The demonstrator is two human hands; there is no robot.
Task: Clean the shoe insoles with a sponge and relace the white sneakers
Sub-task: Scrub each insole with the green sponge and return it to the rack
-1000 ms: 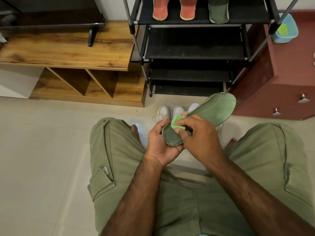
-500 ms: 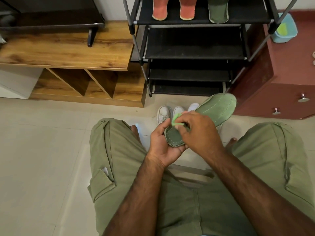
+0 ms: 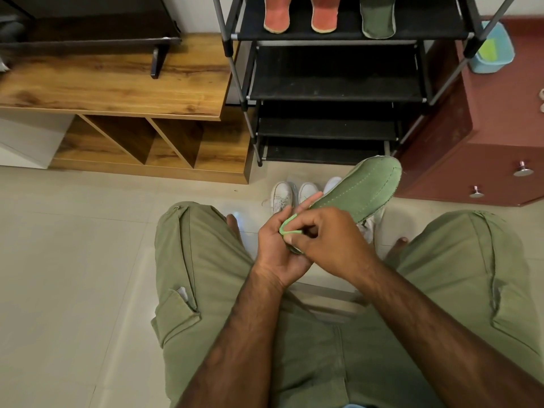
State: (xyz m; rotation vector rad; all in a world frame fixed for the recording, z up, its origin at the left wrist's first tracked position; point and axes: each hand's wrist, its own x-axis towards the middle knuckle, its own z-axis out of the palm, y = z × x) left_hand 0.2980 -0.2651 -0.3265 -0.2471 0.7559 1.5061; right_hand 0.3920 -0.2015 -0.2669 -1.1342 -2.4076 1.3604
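— Green insole (image 3: 363, 188) first: whereabouts, and pointing which way?
— Held in the air above the floor, between the knees. Long axis on a slant: heel end low and near, toe end up, away and to the right, toward the foot of the shoe rack (image 3: 335, 75). Stitched face up.
— Gripped how?
— Clasped at the heel end by the left grip (image 3: 276, 251), thumb over the edge, fingers behind. Pinched in the right grip (image 3: 332, 242): a light green sponge (image 3: 285, 225), pressed to the heel end.
— Hard to make out?
— Heel of the insole, mostly hidden under the right grip. Only a thin edge of the sponge showing. White sneakers (image 3: 282, 197) on the floor just beyond, partly covered by insole and hands; laces impossible to judge.
— Further out?
— On the rack's top shelf, two red insoles (image 3: 276, 16) and a second green insole (image 3: 378, 20), all cut off at the top of the view. Right of the rack, a maroon cabinet (image 3: 471, 172) with a blue tub (image 3: 497, 58) on top; left, a wooden shelf unit (image 3: 117, 83).
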